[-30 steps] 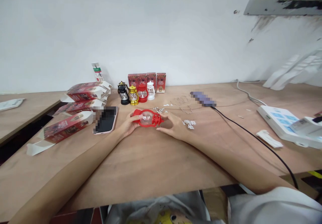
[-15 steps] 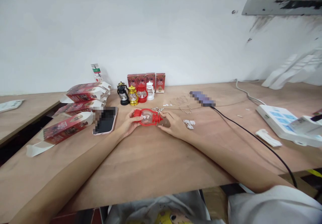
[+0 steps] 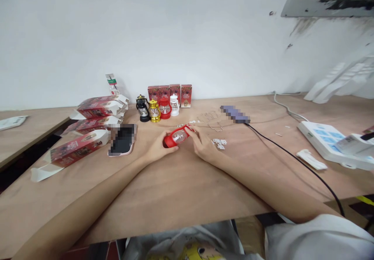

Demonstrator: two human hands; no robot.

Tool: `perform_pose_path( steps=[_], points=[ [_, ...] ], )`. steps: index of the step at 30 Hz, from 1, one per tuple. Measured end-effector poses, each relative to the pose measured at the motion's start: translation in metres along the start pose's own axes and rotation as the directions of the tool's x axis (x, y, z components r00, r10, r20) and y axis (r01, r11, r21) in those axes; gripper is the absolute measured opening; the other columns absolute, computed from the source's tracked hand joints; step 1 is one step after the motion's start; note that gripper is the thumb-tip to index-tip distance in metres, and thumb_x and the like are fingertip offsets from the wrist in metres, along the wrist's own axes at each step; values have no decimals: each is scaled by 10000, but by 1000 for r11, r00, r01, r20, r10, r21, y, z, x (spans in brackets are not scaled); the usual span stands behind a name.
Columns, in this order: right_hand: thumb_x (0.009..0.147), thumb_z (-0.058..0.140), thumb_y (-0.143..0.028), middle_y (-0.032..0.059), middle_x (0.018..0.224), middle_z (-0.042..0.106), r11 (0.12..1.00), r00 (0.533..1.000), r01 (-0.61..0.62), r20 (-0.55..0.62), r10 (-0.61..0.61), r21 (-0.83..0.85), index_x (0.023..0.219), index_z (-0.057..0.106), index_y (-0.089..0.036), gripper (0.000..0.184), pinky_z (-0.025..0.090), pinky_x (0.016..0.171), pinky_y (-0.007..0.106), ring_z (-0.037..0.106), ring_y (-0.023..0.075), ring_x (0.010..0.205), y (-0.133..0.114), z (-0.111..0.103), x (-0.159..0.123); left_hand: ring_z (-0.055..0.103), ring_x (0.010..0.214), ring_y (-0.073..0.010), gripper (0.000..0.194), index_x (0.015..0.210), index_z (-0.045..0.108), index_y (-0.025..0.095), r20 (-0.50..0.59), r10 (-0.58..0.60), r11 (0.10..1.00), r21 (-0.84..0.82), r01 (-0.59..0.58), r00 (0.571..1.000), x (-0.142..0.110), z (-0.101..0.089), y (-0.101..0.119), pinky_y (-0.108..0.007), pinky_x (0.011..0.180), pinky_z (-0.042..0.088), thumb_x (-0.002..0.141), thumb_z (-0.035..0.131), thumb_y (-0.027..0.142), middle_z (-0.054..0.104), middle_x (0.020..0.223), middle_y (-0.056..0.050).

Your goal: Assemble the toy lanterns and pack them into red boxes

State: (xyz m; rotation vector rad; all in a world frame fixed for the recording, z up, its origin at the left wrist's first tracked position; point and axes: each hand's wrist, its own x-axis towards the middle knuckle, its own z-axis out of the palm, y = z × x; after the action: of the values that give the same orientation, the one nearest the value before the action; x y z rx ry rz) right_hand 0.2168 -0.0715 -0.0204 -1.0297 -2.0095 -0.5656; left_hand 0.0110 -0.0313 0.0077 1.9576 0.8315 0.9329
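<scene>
A small red lantern [image 3: 179,136] with a clear globe lies tilted between my hands above the table. My left hand [image 3: 159,147] is closed around its base end, thumb along the near side. The fingers of my right hand [image 3: 203,145] are closed on its top end, which they partly hide. Beyond the lantern lie several small round button cells [image 3: 180,125], partly covered. To the right of my right hand sits a little heap of small white pieces [image 3: 219,143]. Thin bent wire handles [image 3: 216,126] rest farther back.
Finished-looking lanterns in black [image 3: 143,108], gold [image 3: 154,111], red [image 3: 165,108] and white [image 3: 174,105] stand before small red boxes [image 3: 186,96]. Unfolded cartons [image 3: 80,147] and a phone [image 3: 121,141] lie left. Right are a purple device [image 3: 235,114], its black cable [image 3: 289,154] and a power strip [image 3: 324,139].
The lantern has turned from lying level to tilted, its top end now up and away and its base toward me. Both hands have shifted their grip, and the right fingers now cover its top.
</scene>
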Motion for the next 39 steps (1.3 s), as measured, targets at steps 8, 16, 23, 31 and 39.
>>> perform_pose_path(
  steps=[8, 16, 23, 31, 39],
  points=[
    [903, 432, -258, 107, 1427, 450, 970, 960, 240, 151, -234, -24, 1419, 359, -163, 529, 383, 1038, 508, 501, 276, 1187, -24, -20, 7, 389, 1305, -368, 578, 1223, 533, 178, 277, 95, 878, 430, -211, 956, -8, 6, -2, -597, 1122, -11, 739, 653, 472, 540, 1316, -160],
    [906, 440, -240, 57, 1332, 560, 983, 978, 186, 93, -185, 0, 1435, 335, -212, 540, 317, 1100, 521, 498, 252, 1199, -27, -17, 4, 249, 1397, -332, 679, 1383, 343, 122, 313, 27, 694, 677, -243, 949, -29, -14, 9, -521, 1136, 126, 847, 470, 520, 344, 1468, -205],
    [919, 416, -205, 63, 1340, 553, 985, 983, 167, 66, -170, 43, 1409, 375, -221, 493, 370, 1076, 479, 486, 233, 1234, -26, -14, 4, 403, 1258, -412, 629, 1235, 473, 101, -260, 199, 519, 846, 123, 945, -45, -140, 15, -561, 1038, 283, 706, 598, 418, 520, 1284, -219],
    [898, 490, -149, 92, 937, 676, 994, 977, 78, -196, -90, -72, 1033, 616, -199, 191, 493, 775, 360, 620, 208, 890, -23, -14, 2, 511, 1083, -341, 467, 1115, 561, 173, -173, 228, 553, 833, 19, 958, -53, -102, 14, -490, 954, 363, 723, 593, 425, 604, 1117, -135],
    [914, 462, -173, 77, 949, 645, 998, 986, 36, -165, -27, 53, 977, 618, -230, 177, 475, 764, 336, 601, 189, 879, -22, -17, 0, 304, 1301, -355, 375, 1171, 620, 328, 312, 147, 683, 655, -325, 939, -42, -21, 16, -545, 1051, 211, 805, 575, 393, 359, 1444, -86]
  ],
)
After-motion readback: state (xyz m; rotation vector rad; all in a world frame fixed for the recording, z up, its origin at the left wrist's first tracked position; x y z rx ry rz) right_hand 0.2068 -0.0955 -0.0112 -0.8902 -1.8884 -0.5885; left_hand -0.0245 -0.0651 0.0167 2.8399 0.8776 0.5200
